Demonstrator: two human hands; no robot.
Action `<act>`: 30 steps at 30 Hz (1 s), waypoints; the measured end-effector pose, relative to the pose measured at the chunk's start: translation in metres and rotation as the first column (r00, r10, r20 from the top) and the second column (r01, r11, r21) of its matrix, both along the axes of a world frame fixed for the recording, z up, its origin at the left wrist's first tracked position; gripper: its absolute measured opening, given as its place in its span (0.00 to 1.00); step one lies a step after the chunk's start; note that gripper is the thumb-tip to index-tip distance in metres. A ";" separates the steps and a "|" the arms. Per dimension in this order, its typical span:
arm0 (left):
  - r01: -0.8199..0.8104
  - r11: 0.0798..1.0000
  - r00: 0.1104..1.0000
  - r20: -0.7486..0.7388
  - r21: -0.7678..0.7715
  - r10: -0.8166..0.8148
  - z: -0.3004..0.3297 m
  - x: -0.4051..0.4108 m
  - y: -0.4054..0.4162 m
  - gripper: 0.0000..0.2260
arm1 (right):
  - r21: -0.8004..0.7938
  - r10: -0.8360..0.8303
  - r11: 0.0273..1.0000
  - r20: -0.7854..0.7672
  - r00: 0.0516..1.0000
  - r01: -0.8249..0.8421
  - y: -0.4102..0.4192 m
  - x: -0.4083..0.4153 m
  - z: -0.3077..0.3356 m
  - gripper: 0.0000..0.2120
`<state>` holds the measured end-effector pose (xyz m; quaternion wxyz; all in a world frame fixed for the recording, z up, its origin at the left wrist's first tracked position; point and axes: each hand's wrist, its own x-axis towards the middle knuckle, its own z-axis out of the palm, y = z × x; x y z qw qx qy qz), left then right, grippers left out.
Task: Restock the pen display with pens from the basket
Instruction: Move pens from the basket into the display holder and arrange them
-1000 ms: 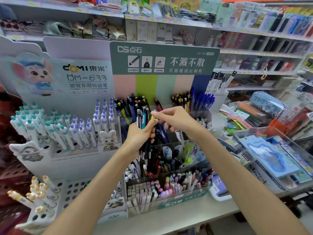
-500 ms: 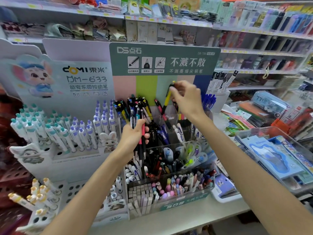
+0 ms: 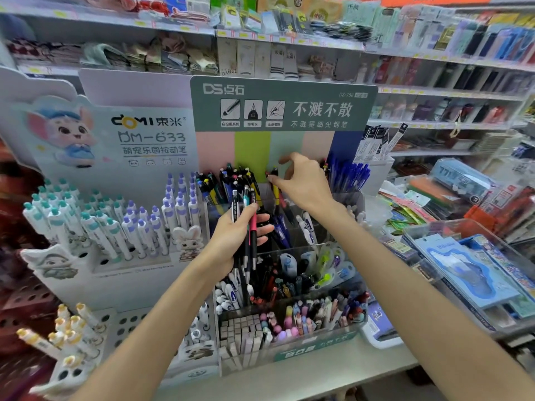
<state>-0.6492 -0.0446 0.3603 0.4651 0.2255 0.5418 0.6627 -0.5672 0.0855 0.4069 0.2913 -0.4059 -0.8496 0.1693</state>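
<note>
Left hand [image 3: 234,238] grips a pen bundle [image 3: 246,224]; right hand [image 3: 304,183] fingers pinch a yellow pen [image 3: 276,192]

Landmark: green DS signboard [image 3: 283,104]
Left of it: Domi card [image 3: 115,134] (cartoon mouse)
Far right, lower: blue packaged sets [image 3: 474,273]
Above: shelves [image 3: 434,91]

The tall card backboard of the pen display [image 3: 260,146] carries pink, lime-green, pale-green, peach and navy vertical stripes under a grey-green header; the clustered capped pens [image 3: 348,173] are blue; the white-barrelled pens [image 3: 95,227] wear teal caps.
</note>
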 end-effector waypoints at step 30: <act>0.018 0.999 0.996 -0.086 -0.046 -0.022 -0.002 -0.010 0.005 0.15 | 0.153 -0.071 0.972 -0.532 0.844 0.179 -0.003 0.026 0.027 0.10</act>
